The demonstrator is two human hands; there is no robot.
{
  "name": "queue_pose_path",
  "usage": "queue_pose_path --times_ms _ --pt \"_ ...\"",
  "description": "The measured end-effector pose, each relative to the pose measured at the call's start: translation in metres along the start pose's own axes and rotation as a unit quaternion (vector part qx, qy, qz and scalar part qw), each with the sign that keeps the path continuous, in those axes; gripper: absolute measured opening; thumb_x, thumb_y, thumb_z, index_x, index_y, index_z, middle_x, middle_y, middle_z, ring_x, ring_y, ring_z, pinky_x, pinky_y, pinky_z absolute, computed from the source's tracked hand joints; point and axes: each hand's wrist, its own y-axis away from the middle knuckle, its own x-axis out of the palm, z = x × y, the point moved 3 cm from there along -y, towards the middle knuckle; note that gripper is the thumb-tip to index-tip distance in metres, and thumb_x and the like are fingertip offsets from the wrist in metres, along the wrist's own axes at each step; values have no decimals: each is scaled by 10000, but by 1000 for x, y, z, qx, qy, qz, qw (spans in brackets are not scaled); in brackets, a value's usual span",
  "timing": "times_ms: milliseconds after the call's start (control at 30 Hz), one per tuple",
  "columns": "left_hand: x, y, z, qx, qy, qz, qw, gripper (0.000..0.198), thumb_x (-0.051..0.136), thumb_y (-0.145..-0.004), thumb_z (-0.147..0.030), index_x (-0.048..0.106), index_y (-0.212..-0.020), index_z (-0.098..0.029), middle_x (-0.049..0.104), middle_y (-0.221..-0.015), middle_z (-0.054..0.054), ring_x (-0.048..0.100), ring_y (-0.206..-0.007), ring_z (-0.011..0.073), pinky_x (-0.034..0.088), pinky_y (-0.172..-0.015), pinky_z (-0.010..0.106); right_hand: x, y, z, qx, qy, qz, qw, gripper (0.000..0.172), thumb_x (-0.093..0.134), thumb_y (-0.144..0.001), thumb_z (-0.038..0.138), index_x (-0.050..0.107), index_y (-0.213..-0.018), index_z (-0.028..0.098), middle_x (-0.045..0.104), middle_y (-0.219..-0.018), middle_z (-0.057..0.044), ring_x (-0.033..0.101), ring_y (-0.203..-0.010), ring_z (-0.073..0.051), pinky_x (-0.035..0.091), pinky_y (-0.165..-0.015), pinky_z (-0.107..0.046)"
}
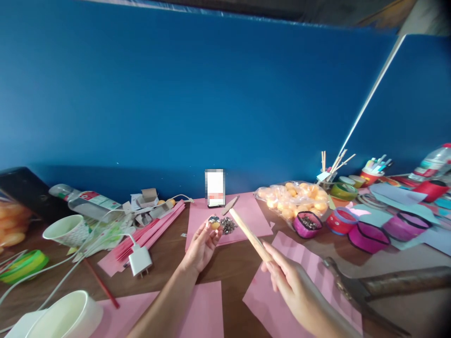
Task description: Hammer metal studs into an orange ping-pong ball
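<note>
Between the thumb and fingers of my left hand (204, 244) is a small ball (214, 225), orange-yellow below with shiny metal on top. Beside it, a pile of small metal studs (229, 226) lies on a pink paper sheet (246, 213). My right hand (283, 267) is wrapped around the wooden handle of a small hammer (248, 232). The hammer's narrow metal head, tapering at one end, is over the pink sheet, beyond the pile and apart from the ball.
A bag of orange balls (296, 197) and a purple cup of studs (307, 224) stand right of the sheet. A large hammer (394, 281) lies at right. At left are a white charger (140, 258), cables and paper cups (66, 230). A blue partition (211, 94) rises behind.
</note>
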Motion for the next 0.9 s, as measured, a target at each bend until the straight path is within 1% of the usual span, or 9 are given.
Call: queue_pose_path --times_ms 67,200,267,367,467,533,667,767,900 --pt "-1 0 0 -1 -4 -3 1000 160 666 -714 -254 643 -835 -152 687 -810 36 649 -815 149 523 -758 232 1 1 1 -5 4 -2 1000 417 300 -922 339 383 -1305 198 618 -804 -44 525 -527 -117 485 -560 -250" --pt "1 4 0 -34 -10 17 999 156 653 -725 -282 640 -801 -146 675 -808 35 648 -783 148 532 -720 231 5 1 2 -9 27 7 1000 436 300 -914 353 400 -1299 176 627 -817 -65 526 -513 -121 485 -531 -245" --pt "2 5 0 -43 -7 22 999 154 642 -735 -279 636 -820 -150 672 -831 36 645 -771 143 532 -709 231 6 0 2 -2 22 5 1000 429 291 -918 351 403 -1297 185 629 -812 -58 532 -516 -121 487 -535 -244" --pt "4 5 0 -36 0 37 999 161 628 -749 -249 626 -880 -154 668 -900 46 638 -812 144 517 -768 247 4 0 1 -5 19 -6 1000 425 292 -920 337 389 -1306 188 631 -805 -51 542 -520 -122 489 -536 -242" --pt "5 4 0 -22 -1 55 998 147 621 -755 -221 618 -889 -158 671 -891 53 629 -875 159 483 -852 284 3 -1 1 -14 44 3 999 429 312 -912 329 395 -1305 179 640 -855 -71 564 -540 -127 498 -536 -242" --pt "5 4 0 -10 -7 56 998 220 632 -745 -201 603 -962 -177 673 -903 53 626 -902 164 460 -889 304 0 -1 1 -18 52 4 998 426 308 -913 326 405 -1299 173 646 -866 -79 584 -563 -135 509 -556 -248" --pt "5 5 -1 -5 -14 57 998 466 652 -723 -177 511 -1162 -240 667 -961 41 618 -953 177 423 -938 349 -6 -2 7 -34 64 -5 997 412 299 -916 301 406 -1293 175 655 -841 -73 604 -591 -142 525 -614 -263" --pt "5 5 0 -20 -21 59 998 507 645 -726 -161 490 -1200 -248 655 -1003 43 606 -987 194 403 -963 375 -8 -1 12 -38 85 -2 996 411 299 -915 283 401 -1299 175 659 -800 -67 602 -570 -141 529 -610 -258" --pt "6 5 0 -13 -23 66 997 510 633 -728 -132 497 -1208 -237 645 -1018 38 601 -995 180 381 -989 351 -7 1 13 -66 103 -13 992 407 324 -901 256 434 -1283 167 669 -794 -76 619 -603 -158 530 -622 -262"
